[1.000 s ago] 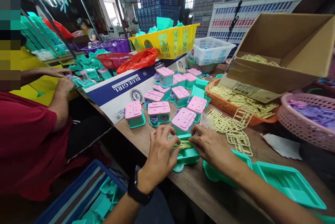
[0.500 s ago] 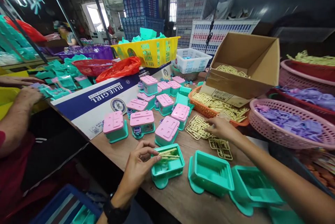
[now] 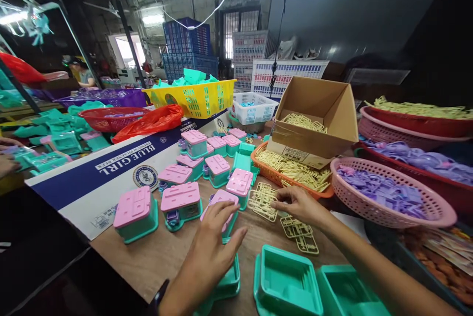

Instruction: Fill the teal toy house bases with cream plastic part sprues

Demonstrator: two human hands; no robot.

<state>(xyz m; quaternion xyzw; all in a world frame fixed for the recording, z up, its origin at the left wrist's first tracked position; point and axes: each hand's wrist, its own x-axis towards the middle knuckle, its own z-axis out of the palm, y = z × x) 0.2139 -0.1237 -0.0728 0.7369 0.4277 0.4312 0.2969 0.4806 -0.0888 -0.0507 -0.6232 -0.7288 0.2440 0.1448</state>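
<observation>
At lower centre, the left hand (image 3: 212, 252), fingers spread apart, covers most of a teal plastic tray (image 3: 226, 284); its contents are hidden. Right of centre, the right hand (image 3: 297, 204) pinches a pale yellow plastic parts frame (image 3: 263, 200), fingertips together.

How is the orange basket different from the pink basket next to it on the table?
The orange basket holds pale yellow plastic frames; the pink basket holds purple parts. The orange basket is partly covered by the cardboard box resting on it; the pink basket lies open on top. The orange basket lies nearer the right hand, which touches a loose yellow frame. Both are perforated plastic.
</observation>
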